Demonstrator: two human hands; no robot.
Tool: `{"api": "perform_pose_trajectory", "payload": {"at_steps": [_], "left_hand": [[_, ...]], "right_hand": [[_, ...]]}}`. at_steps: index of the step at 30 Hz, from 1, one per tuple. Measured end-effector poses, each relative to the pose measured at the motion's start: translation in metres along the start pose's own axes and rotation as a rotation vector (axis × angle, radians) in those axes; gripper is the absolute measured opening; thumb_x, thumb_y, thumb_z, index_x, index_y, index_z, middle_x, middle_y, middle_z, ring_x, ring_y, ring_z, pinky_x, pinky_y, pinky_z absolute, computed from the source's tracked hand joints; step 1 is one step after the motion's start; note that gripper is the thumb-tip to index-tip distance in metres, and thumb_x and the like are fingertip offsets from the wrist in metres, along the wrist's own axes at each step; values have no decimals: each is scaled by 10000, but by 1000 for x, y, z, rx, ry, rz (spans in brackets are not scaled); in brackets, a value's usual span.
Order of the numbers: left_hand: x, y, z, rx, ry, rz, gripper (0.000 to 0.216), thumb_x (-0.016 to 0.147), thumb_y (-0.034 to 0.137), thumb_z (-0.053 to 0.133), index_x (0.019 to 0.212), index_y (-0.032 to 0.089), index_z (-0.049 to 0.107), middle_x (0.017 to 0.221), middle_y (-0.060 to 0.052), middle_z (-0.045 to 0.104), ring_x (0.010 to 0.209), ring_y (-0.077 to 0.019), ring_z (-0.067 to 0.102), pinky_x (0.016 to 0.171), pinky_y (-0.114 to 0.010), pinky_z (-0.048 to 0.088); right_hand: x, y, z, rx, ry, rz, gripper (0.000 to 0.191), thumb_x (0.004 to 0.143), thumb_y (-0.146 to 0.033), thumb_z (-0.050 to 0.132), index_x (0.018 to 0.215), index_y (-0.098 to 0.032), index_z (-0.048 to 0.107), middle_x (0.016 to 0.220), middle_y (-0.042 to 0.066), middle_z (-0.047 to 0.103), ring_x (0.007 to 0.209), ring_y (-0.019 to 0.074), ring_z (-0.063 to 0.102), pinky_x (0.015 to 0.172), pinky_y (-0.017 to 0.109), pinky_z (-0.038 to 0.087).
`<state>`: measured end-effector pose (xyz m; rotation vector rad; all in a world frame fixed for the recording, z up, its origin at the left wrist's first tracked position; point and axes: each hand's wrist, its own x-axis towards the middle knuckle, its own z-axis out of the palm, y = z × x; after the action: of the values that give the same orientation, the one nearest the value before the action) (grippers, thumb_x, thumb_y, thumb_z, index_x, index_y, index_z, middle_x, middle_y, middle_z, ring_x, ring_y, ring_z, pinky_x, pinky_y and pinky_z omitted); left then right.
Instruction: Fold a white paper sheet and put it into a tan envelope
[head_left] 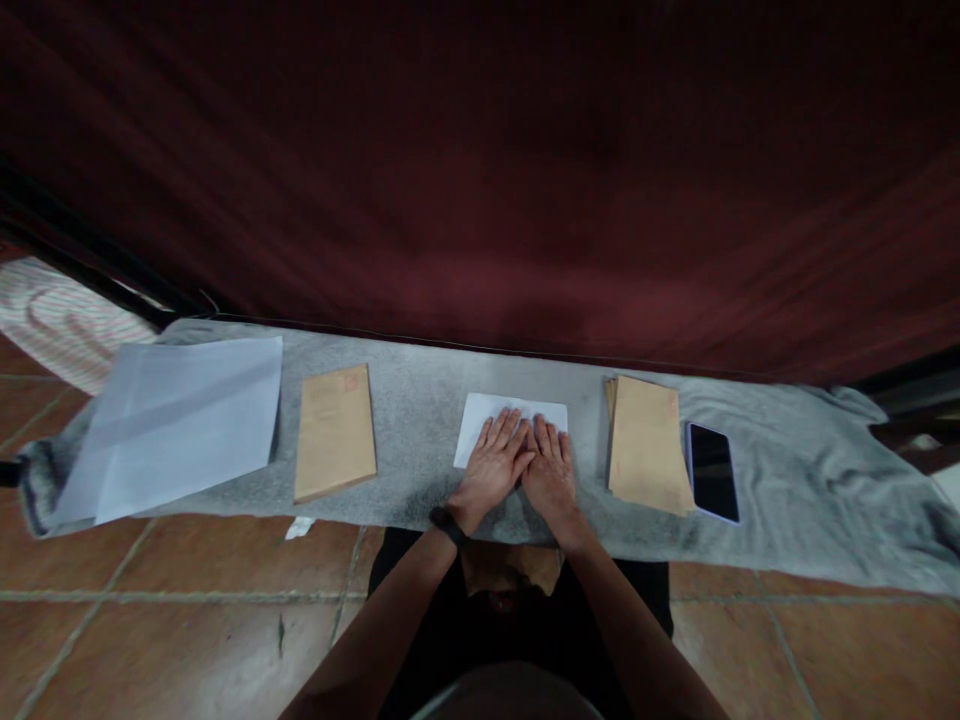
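A white sheet of paper (474,412), which looks folded, lies on the grey cloth in front of me. My left hand (495,462) rests flat on it with fingers stretched out. Beside it, my right hand (550,468) also presses flat on the paper, fingers extended and the two hands touching at the thumbs. The hands cover much of the paper's lower part. To the left is a stack of brown envelopes (335,432); another pile of brown envelopes (646,445), slightly fanned, lies to the right.
Large white sheets (191,420) lie at the far left, partly over the cloth's front edge. A phone (713,472) sits right of the right-hand envelopes. The grey cloth (420,400) covers a narrow surface against a dark red fabric (480,200). A white scrap (299,528) is on the tiled floor.
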<state>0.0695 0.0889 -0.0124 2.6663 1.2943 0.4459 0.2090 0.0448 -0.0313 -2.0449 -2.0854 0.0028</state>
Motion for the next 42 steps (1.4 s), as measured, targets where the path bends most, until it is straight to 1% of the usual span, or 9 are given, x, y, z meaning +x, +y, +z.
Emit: {"api": "perform_pose_trajectory", "payload": {"at_steps": [5, 11, 15, 21, 23, 27, 30, 36, 42], "left_hand": [[1, -1, 7, -16, -25, -54, 643, 1052, 497, 342, 1577, 127, 327, 1645, -125, 346, 1554, -236, 243, 1277, -468, 195], [0, -22, 3, 51, -2, -165, 598, 1065, 406, 293, 1581, 105, 322, 1654, -134, 311, 1559, -234, 222, 1279, -457, 194], [-2, -34, 3, 92, 13, -228, 592, 1066, 382, 276, 1581, 95, 324, 1650, -141, 316, 1557, -235, 222, 1275, -448, 208], [-3, -36, 6, 150, 18, -223, 599, 1068, 392, 269, 1588, 97, 315, 1658, -140, 293, 1556, -243, 227, 1275, -454, 211], [-3, -36, 6, 157, 15, -225, 587, 1064, 390, 296, 1589, 128, 328, 1662, -133, 285, 1555, -254, 230, 1274, -464, 211], [-2, -36, 5, 164, -3, -214, 560, 1054, 347, 340, 1592, 193, 340, 1670, -117, 275, 1556, -263, 227, 1269, -475, 219], [-1, -36, 4, 161, -19, -212, 552, 1055, 344, 340, 1591, 208, 346, 1669, -112, 285, 1553, -266, 237, 1265, -477, 230], [-2, -36, 4, 132, 8, -216, 554, 1051, 358, 365, 1583, 203, 365, 1671, -113, 272, 1550, -271, 248, 1267, -487, 217], [-2, -35, 4, 112, 20, -218, 558, 1056, 384, 341, 1576, 188, 376, 1667, -117, 280, 1548, -267, 255, 1268, -483, 217]], "right_hand": [[0, -1, -2, -5, 9, -4, 570, 1030, -249, 383, 1595, -194, 336, 1662, 124, 298, 1525, 312, 290, 1225, 545, 219], [-1, -2, -1, 22, 68, 57, 557, 1061, -370, 398, 1574, -153, 376, 1653, 175, 298, 1509, 326, 317, 1215, 534, 247], [-7, 3, 3, 31, 113, 100, 564, 1069, -362, 373, 1579, -123, 354, 1636, 200, 322, 1497, 328, 341, 1203, 533, 271], [-2, 8, 1, 56, 148, 188, 548, 1064, -316, 351, 1532, -34, 406, 1582, 246, 402, 1482, 338, 365, 1205, 574, 243], [11, 1, -2, 83, 124, 174, 537, 1064, -298, 339, 1530, -41, 413, 1592, 227, 397, 1491, 324, 353, 1211, 553, 245], [38, -17, -1, 146, 35, 24, 522, 1072, -331, 326, 1545, -134, 426, 1640, 127, 350, 1503, 279, 338, 1232, 477, 235], [49, -23, 6, 141, 8, -4, 523, 1073, -333, 322, 1545, -131, 426, 1632, 124, 365, 1504, 270, 335, 1242, 473, 205], [43, -5, 20, 93, 97, 10, 540, 1073, -355, 341, 1566, -139, 386, 1624, 146, 373, 1499, 281, 340, 1228, 501, 215], [31, 16, 19, 38, 175, 54, 558, 1069, -398, 379, 1555, -125, 405, 1612, 184, 384, 1481, 317, 365, 1204, 515, 256]]}}
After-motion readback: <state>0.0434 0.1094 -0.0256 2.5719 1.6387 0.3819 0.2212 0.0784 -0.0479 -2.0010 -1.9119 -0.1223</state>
